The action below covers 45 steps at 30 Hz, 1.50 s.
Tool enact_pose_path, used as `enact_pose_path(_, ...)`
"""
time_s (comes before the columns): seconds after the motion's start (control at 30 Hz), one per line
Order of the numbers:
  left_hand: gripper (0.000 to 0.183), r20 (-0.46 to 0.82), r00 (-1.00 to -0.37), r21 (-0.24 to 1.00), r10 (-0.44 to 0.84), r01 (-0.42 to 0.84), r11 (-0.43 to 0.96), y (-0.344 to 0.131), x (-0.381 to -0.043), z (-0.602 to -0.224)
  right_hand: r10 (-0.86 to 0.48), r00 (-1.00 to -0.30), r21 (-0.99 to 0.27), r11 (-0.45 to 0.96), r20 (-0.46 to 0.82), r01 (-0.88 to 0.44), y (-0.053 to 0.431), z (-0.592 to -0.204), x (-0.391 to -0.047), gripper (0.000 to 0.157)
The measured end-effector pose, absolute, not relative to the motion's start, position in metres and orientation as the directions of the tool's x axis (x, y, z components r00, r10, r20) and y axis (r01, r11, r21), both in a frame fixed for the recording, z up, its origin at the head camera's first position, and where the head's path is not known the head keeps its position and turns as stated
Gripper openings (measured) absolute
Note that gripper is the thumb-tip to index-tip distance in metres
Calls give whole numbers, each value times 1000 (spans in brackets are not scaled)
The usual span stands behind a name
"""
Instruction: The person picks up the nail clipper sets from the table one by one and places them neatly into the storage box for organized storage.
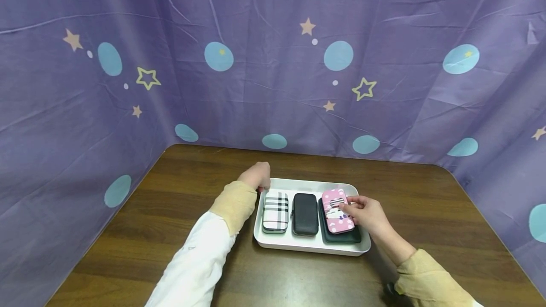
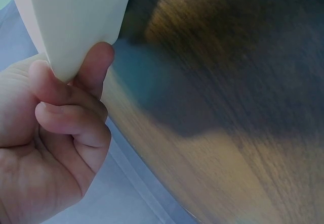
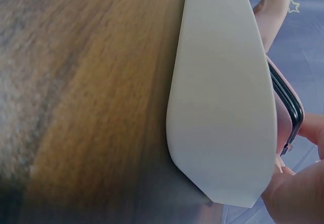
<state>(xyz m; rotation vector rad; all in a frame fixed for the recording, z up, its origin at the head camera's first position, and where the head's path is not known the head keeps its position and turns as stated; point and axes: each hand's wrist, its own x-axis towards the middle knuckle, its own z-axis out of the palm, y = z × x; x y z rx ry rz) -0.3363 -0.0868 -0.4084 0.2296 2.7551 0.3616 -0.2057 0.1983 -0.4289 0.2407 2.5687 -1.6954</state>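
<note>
A white tray (image 1: 307, 246) holds several flat zip cases. My left hand (image 1: 257, 176) is at its far left corner; in the left wrist view, the hand (image 2: 66, 113) pinches the tray corner (image 2: 81, 21) between thumb and fingers. My right hand (image 1: 368, 212) grips a pink patterned case (image 1: 337, 224) by its right side. Beneath the pink case lies a larger dark green case (image 1: 350, 238), partly covered by it. In the right wrist view the tray wall (image 3: 223, 92) hides much of the pink case (image 3: 288, 107).
A plaid white case (image 1: 276, 212) lies at the left inside the tray, and a black case (image 1: 305, 214) lies in the middle. The wooden table (image 1: 179, 193) extends around the tray. Behind it hangs a purple curtain (image 1: 264, 94) with stars and blue ovals.
</note>
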Motion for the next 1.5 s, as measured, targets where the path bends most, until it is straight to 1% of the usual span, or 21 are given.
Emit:
enact_pose_path(0.17,19,-316,-926,273,207,120,954,-87,-337,-409,111,-987,-891,427,-116,153,198,-429,-206,43)
enact_pose_path(0.4,19,-324,-923,271,208,120,955,-86,-337,-408,104,-986,-878,449,-133,166,199,-430,-207,42)
enact_pose_path(0.87,18,-320,-923,250,211,133,959,-85,-338,-408,39,-992,-815,567,-124,124,200,-420,-206,38)
enact_pose_path(1.13,16,-305,-927,235,219,150,960,-87,-336,-407,12,-990,-723,681,-143,113,197,-411,-211,40)
enact_pose_path(1.2,17,-305,-927,234,219,149,961,-87,-336,-407,4,-989,-705,701,-146,107,197,-409,-211,41)
enact_pose_path(1.37,18,-300,-927,219,224,161,962,-87,-336,-409,-6,-987,-675,731,-160,105,195,-405,-210,48)
enact_pose_path(1.5,17,-302,-926,232,226,159,960,-87,-336,-410,-17,-989,-636,767,-148,82,194,-404,-211,47)
